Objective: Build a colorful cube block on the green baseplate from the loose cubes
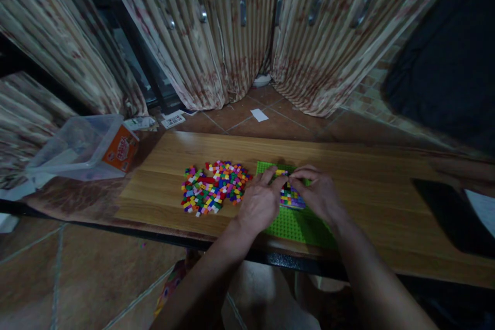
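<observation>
A patch of many-coloured toy building bricks [291, 199] stands on a green studded baseplate [284, 224]. My left hand [261, 200] rests over its left side, fingers stretched apart and touching the bricks at the back. From the right, my right hand [316, 190] reaches in with thumb and fingertips pinched together at the back edge of the build. Whatever lies in that pinch is too small and dark to name. Both hands cover part of the build. Just left of the baseplate, a loose pile of small coloured bricks [211, 200] spreads over the wooden board.
A clear plastic bin [73, 157] with an orange label stands at the left. The wooden tabletop [367, 191] carries a black flat object [444, 214] and paper [483, 209] at the right. Striped curtains [240, 51] hang behind; a white paper [259, 115] lies on the tiled floor.
</observation>
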A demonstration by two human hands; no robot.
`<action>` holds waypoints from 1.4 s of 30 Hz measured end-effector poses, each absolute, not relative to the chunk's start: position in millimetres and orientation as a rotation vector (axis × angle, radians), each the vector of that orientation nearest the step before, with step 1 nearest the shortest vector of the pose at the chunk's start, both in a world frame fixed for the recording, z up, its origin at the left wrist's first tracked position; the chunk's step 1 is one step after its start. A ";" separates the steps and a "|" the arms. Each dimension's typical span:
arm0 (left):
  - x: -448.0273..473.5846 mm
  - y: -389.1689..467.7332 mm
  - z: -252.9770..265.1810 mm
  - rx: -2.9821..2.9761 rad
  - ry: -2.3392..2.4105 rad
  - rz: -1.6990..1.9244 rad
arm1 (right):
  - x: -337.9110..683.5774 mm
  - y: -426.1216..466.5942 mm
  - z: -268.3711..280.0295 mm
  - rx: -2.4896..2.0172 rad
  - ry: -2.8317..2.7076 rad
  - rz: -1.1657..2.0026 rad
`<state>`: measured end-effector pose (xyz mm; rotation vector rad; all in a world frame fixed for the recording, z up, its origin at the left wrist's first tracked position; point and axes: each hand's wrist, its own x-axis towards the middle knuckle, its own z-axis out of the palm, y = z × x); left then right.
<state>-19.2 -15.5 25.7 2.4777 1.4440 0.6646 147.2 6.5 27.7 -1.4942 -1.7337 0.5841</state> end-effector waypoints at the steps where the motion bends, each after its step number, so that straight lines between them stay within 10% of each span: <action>1: -18.6 -16.3 26.0 2.471 1.457 0.662 | 147.1 6.2 27.0 -1.498 -1.732 0.583; 13: -52.1 -7.2 26.5 2.143 1.424 1.066 | 155.2 5.5 22.0 -1.581 -1.634 0.610; 42: -115.4 1.2 33.2 2.323 1.463 0.534 | 153.5 7.5 16.9 -1.499 -1.526 0.739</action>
